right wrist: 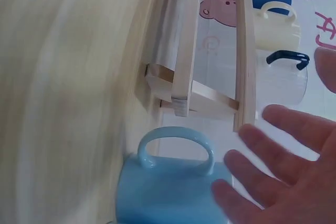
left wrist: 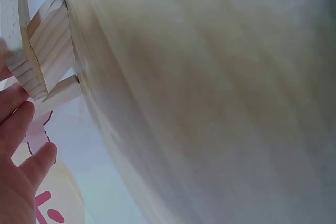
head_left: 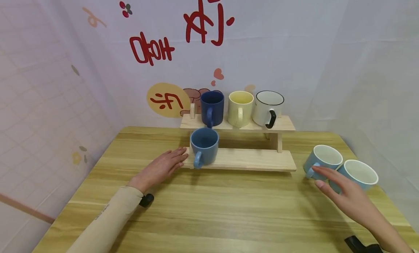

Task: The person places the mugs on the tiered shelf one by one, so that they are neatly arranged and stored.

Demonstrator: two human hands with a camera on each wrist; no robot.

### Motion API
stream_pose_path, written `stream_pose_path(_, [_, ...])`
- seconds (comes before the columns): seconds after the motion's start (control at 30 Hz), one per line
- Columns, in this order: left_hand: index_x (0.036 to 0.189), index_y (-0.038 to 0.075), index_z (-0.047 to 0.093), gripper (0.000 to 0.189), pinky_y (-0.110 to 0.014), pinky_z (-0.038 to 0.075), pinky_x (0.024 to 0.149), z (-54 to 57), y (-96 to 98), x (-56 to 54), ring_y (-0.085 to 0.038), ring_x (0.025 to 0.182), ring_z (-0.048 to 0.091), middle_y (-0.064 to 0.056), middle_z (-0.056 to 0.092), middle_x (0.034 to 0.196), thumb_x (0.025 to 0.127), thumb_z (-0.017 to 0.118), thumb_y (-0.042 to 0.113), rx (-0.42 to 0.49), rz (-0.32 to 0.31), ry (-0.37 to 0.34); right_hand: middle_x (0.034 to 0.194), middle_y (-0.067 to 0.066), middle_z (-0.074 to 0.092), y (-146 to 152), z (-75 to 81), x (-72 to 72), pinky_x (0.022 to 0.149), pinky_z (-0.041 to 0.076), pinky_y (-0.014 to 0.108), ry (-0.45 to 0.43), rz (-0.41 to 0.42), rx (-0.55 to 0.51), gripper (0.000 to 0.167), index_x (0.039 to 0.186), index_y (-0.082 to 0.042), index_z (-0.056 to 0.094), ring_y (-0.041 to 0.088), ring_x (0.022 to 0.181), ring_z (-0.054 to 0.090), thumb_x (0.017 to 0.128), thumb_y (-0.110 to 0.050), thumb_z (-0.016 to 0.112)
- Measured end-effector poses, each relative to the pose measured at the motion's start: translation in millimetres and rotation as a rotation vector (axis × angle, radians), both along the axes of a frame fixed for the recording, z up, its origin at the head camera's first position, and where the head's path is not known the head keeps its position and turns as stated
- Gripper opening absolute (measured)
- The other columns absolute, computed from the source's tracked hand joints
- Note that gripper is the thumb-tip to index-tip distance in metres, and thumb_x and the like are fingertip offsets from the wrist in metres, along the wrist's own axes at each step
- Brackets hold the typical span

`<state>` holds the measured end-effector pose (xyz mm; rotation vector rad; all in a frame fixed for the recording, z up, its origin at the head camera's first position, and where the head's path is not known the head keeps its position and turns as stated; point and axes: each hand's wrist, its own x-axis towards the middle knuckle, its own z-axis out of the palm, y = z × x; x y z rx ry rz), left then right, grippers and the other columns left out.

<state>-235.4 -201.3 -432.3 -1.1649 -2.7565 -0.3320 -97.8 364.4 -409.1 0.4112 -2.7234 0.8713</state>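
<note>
My left hand (head_left: pixel 160 167) touches the left end of the two-tier wooden rack (head_left: pixel 252 160) with its fingertips, fingers extended. Beside those fingers, at the left of the lower shelf, stands a medium-blue mug (head_left: pixel 205 151), its handle toward me. Over at the right, my right hand (head_left: pixel 351 198) holds nothing, thumb and fingers spread. It hovers by two light blue mugs (head_left: pixel 325 155) (head_left: pixel 361 172) with white insides and partly hides them. In the right wrist view one light blue mug (right wrist: pixel 170 190) shows its handle, with the fingers alongside.
On the upper shelf a dark blue mug (head_left: pixel 212 105), a pale yellow mug (head_left: pixel 241 107) and a white mug (head_left: pixel 266 108) with black rim and handle stand in a row. The wooden table (head_left: pixel 209 213) meets a printed white cloth backdrop (head_left: pixel 288 45) behind the rack.
</note>
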Motion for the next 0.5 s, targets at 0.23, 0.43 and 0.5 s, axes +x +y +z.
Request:
stream_pose_path(0.23, [0.148,0.003,0.056,0.044,-0.055,0.039,0.116,-0.6,0.2,1.7,-0.032,0.145,0.046,-0.016,0.046,0.159,0.106,0.060,0.019,0.004,0.005,0.009,0.138,-0.020,0.058,7,-1.7,8.7,0.077,0.049,0.013,-0.181,-0.060,-0.051,0.044,0.152,-0.020,0.054,-0.013,0.109,0.056,0.108,-0.023,0.058])
stream_pose_path(0.43, [0.149,0.002,0.055,0.045,-0.055,0.039,0.116,-3.1,1.6,3.1,-0.032,0.146,0.045,-0.016,0.045,0.159,0.106,0.060,0.017,0.003,0.007,0.014,0.154,0.002,0.052,7,-7.5,12.6,0.083,0.040,0.007,-0.309,-0.070,-0.169,0.047,0.158,-0.020,0.045,-0.021,0.122,0.041,0.113,-0.031,0.045])
stream_pose_path(0.5, [0.149,0.002,0.054,0.045,-0.055,0.038,0.116,-3.6,2.4,2.7,-0.032,0.146,0.044,-0.016,0.045,0.159,0.107,0.060,0.017,0.004,0.007,0.014,0.155,-0.004,0.050,7,-11.2,12.1,0.084,0.038,0.006,-0.331,-0.073,-0.233,0.049,0.160,-0.017,0.041,-0.021,0.122,0.040,0.113,-0.032,0.043])
